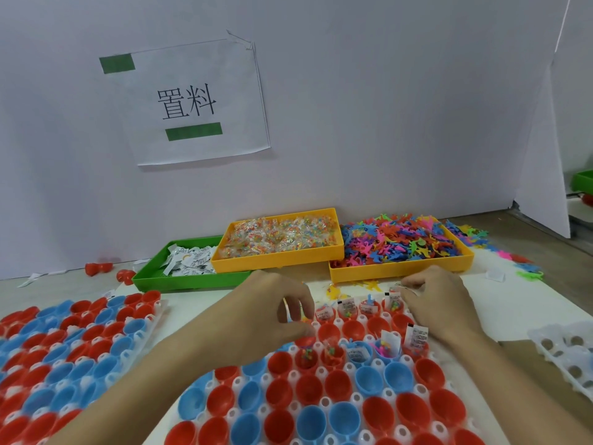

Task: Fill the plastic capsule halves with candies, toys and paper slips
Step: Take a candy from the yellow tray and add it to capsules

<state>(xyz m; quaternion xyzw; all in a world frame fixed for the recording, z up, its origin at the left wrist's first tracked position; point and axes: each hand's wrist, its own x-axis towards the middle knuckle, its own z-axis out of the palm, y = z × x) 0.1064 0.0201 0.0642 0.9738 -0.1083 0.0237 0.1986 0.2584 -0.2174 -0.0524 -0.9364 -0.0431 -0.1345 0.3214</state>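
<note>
A white rack (449, 370) of red and blue capsule halves (308, 390) lies in front of me. Several halves in its far rows hold candies, toys and paper slips (417, 336). My left hand (269, 313) hovers over the far left of the rack, its fingers and thumb curled round what looks like a clear candy packet. My right hand (442, 300) is over the far right corner and pinches paper slips at its fingertips. Behind the rack stand a green tray of paper slips (154, 279), a yellow tray of candy packets (276, 263) and a yellow tray of coloured toys (401, 270).
A second rack of red and blue halves (64, 345) lies at the left. An unfilled white rack (564, 348) sits at the right edge. Loose toys (526, 268) and red halves (98, 268) lie by the trays. A white wall with a paper sign (192, 101) stands close behind.
</note>
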